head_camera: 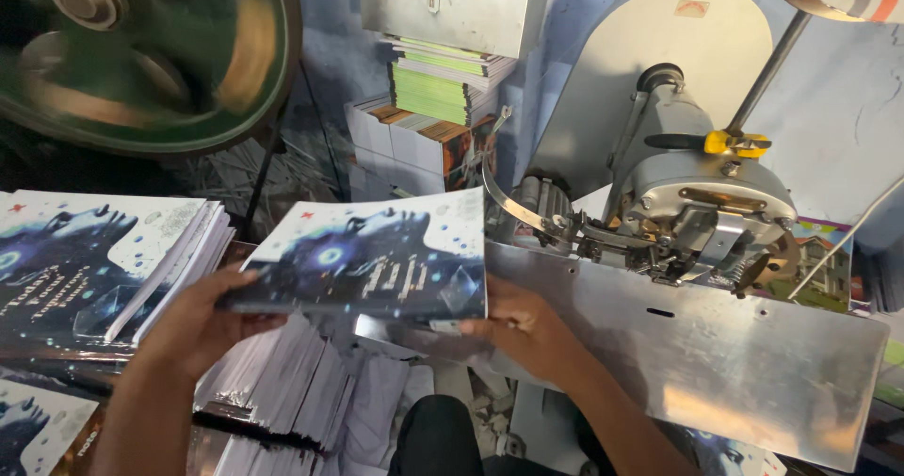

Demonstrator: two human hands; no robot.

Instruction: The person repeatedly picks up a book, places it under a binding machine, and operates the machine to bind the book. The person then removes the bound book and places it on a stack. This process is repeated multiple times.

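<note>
Head view: both hands, left [202, 321] and right [523, 325], grip booklet [367, 255] lying seemingly flat, long axis left-right.

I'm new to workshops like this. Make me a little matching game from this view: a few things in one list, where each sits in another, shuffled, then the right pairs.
Things:
1. booklet with a dark blue cover
2. large green wheel
3. grey metal box
4. yellow clip

Places:
A. on top of the stacks of green-edged books at the back
B. top left corner of the view
C. on the dark rod above the grey machine head
D. held between the left hand and the right hand

Pairs: 1-D, 2-B, 3-A, 4-C
</note>
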